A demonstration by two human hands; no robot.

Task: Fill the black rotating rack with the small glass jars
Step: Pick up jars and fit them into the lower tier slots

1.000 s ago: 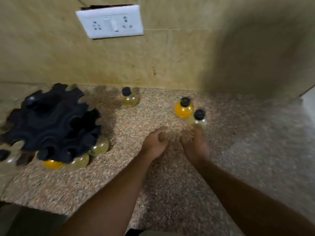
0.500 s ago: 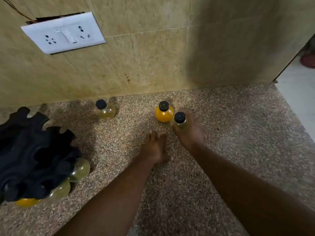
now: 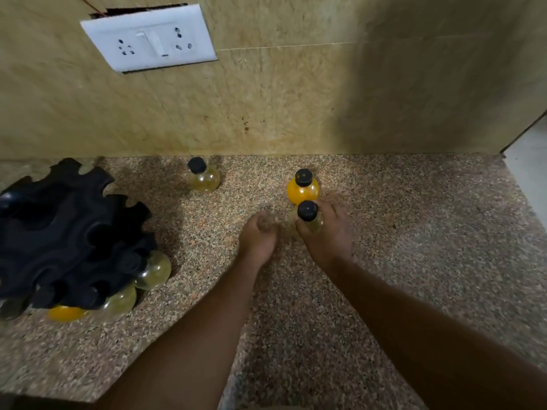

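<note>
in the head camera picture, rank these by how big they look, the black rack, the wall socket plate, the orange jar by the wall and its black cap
1. black rack, cut off at the left edge
2. wall socket plate
3. orange jar
4. its black cap

This is apparent size only; the rack sits nearer the camera than the plate.

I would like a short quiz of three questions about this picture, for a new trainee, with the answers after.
1. True or false: the right hand is closed around a pale jar.
2. How many jars stand loose on the counter, counting the held one?
3. Which jar stands closest to the wall socket: A) the orange jar, B) the far pale jar, C) the held jar?

Key: 1 true. 2 three. 3 B.

Note: the left hand holds nothing, and the black rack already carries some jars.
</note>
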